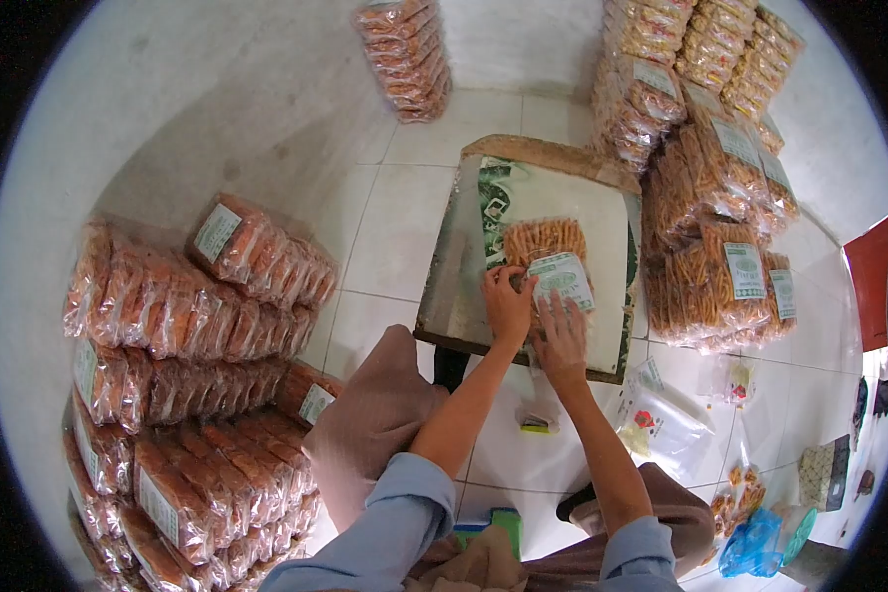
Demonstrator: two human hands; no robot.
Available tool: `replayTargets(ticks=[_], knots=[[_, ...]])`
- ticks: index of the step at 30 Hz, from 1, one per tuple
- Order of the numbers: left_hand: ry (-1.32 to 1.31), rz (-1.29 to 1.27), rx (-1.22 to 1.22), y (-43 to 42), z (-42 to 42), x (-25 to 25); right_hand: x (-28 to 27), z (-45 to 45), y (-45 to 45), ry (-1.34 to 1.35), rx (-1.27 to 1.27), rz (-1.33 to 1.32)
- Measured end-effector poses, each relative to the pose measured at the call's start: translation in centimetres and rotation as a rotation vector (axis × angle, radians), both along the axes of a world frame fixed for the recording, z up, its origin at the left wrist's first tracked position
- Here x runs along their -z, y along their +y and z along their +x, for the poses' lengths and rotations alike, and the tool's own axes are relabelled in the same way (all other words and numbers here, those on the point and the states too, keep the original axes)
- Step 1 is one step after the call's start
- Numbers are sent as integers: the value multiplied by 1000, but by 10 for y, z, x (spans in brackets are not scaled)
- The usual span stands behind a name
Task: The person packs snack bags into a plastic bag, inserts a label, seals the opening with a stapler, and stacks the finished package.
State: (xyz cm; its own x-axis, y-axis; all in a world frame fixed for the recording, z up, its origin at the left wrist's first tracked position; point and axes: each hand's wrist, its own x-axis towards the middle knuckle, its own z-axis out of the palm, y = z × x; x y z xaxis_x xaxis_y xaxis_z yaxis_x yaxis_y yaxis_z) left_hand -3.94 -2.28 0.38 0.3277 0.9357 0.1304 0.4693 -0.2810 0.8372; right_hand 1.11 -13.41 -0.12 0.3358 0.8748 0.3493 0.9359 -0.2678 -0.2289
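A clear bag of stick-shaped snacks with a white and green label lies on the low board-topped table. My left hand is at the label's left edge, its fingers curled and pressed together; what they pinch is too small to make out. My right hand lies on the lower part of the bag, fingers spread over the label's bottom edge. The bag's lower end is partly hidden under my hands.
Stacked snack packs fill the left side. More stick-snack bags are piled right of the table, with another stack behind. Plastic bags and a blue bag lie on the floor at lower right.
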Motion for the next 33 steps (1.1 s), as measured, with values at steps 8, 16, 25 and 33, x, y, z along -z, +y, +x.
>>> replayTargets(ticks=[8, 16, 25, 33], knots=[[-446, 17, 112, 15, 9, 34, 34, -23, -33, 556, 228, 327], [-328, -1, 240, 18, 7, 31, 0, -24, -9, 2071, 230, 1045], [-298, -4, 259, 18, 2, 25, 0, 1, 13, 2383, 65, 1015], [-304, 75, 237, 20, 2, 30, 3, 4, 14, 2210, 103, 869]])
